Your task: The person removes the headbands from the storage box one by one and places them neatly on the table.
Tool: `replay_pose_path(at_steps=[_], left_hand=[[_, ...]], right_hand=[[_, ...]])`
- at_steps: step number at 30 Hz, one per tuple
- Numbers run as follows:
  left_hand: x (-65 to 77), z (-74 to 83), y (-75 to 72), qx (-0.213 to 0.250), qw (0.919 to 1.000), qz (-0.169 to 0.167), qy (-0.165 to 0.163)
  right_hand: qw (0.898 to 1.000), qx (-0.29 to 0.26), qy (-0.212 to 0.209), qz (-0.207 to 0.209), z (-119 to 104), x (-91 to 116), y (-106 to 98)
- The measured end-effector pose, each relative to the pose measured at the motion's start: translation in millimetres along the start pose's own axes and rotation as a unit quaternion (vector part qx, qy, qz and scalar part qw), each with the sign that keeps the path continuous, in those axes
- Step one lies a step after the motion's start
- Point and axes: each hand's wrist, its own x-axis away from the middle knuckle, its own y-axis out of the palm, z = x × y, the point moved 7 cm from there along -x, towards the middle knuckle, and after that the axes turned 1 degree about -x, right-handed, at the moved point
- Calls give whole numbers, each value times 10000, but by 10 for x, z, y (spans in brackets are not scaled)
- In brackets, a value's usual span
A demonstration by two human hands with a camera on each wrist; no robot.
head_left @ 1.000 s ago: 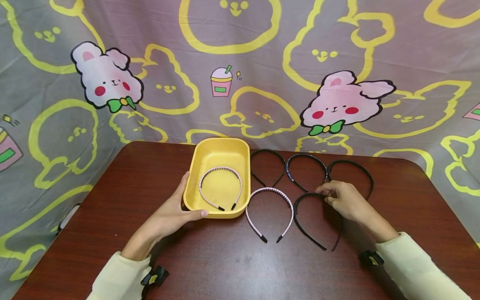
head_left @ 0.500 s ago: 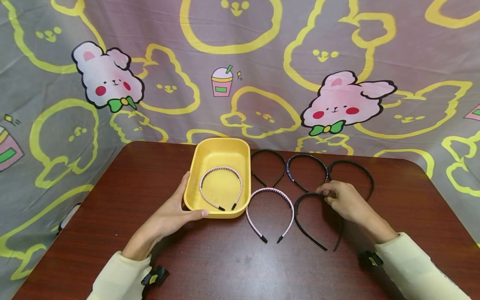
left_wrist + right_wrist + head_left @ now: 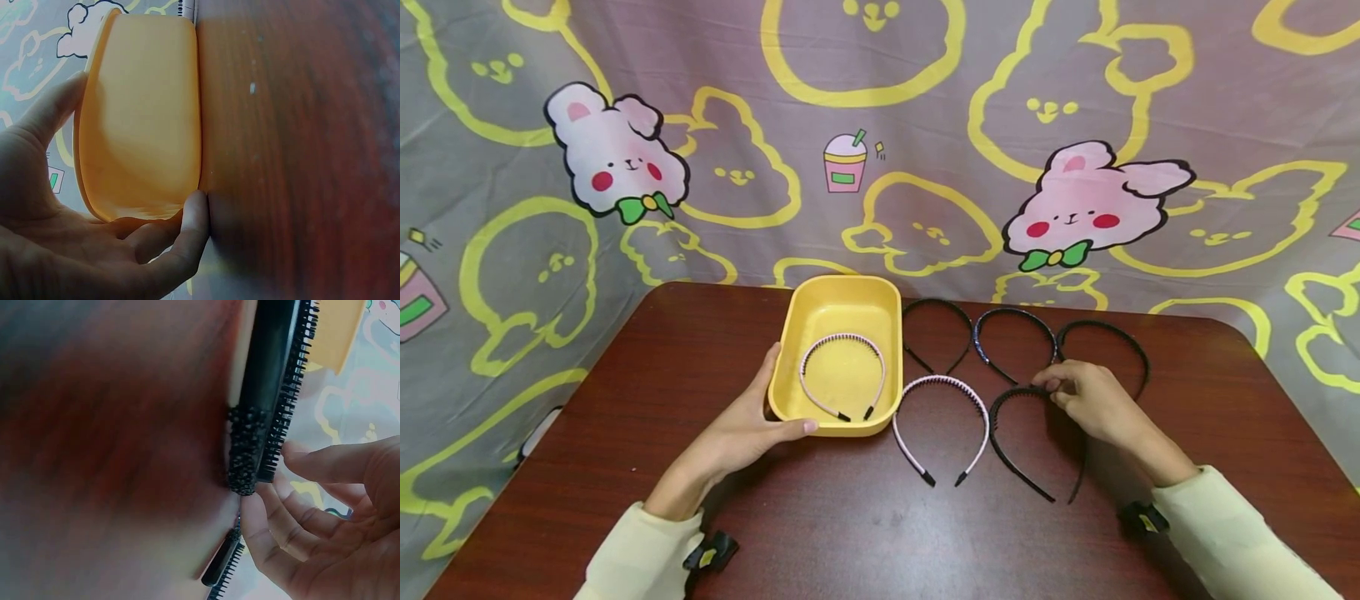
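My left hand (image 3: 733, 433) grips the near left corner of a yellow plastic tray (image 3: 782, 367), its thumb at the front wall and its fingers along the left side. In the left wrist view the fingers (image 3: 194, 231) curl near the tray's base. A pink toothed headband (image 3: 842, 337) lies inside the tray. At the right, my right hand (image 3: 1093, 404) pinches the top of a black toothed headband (image 3: 1018, 475), hiding part of its band. The right wrist view shows that headband (image 3: 253, 425) edge-on beside the fingertips.
A second pink headband (image 3: 942, 379) lies between the tray and the black one. Behind are a thin black headband (image 3: 936, 302), a blue glittery headband (image 3: 979, 342) and another black headband (image 3: 1105, 325). A patterned curtain (image 3: 925, 142) hangs behind the brown table (image 3: 865, 533).
Almost nothing differs. Both hands keep their places on the tray and the black headband, and the whole scene shifts only very slightly in the view.
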Motion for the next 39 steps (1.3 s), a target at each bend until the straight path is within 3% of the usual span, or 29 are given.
replay_pose_path(at_steps=[14, 26, 39], left_hand=[[-2, -6, -3, 42, 10000, 1, 68], [6, -10, -7, 41, 10000, -4, 30], [4, -7, -12, -13, 10000, -5, -84]], right_hand=[[9976, -411, -255, 486, -225, -93, -148], [9965, -823, -9, 164, -511, -240, -163], [9893, -1277, -668, 240, -985, -506, -40]])
